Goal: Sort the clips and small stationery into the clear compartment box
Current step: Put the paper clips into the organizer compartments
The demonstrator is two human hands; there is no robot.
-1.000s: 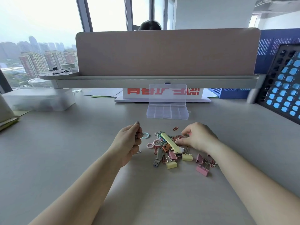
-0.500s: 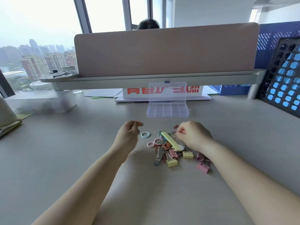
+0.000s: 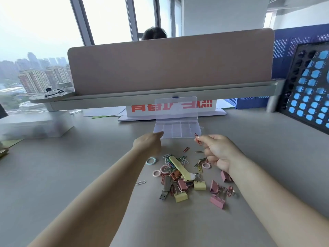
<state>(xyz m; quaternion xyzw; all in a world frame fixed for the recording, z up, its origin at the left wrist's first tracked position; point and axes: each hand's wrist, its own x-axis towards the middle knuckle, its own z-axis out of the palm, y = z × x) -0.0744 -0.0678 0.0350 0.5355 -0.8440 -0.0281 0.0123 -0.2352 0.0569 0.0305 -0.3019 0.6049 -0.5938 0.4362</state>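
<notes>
Both hands have left the pile and gone forward, toward the far edge of the desk [image 3: 62,175]. My left hand [image 3: 148,144] reaches to the near left corner of the clear compartment box [image 3: 175,130], fingertips at its rim. I see only its back, so I cannot tell whether it carries anything. My right hand [image 3: 219,152] hangs just before the box's near right corner, thumb and forefinger pinching a red paper clip [image 3: 197,139], the other fingers curled. The box sits toward the far edge, its lid [image 3: 176,108] standing open. Nearer to me, between my forearms, lies the pile of clips [image 3: 170,164], with binder clips [image 3: 217,201], rings [image 3: 151,160] and a USB stick [image 3: 165,188].
</notes>
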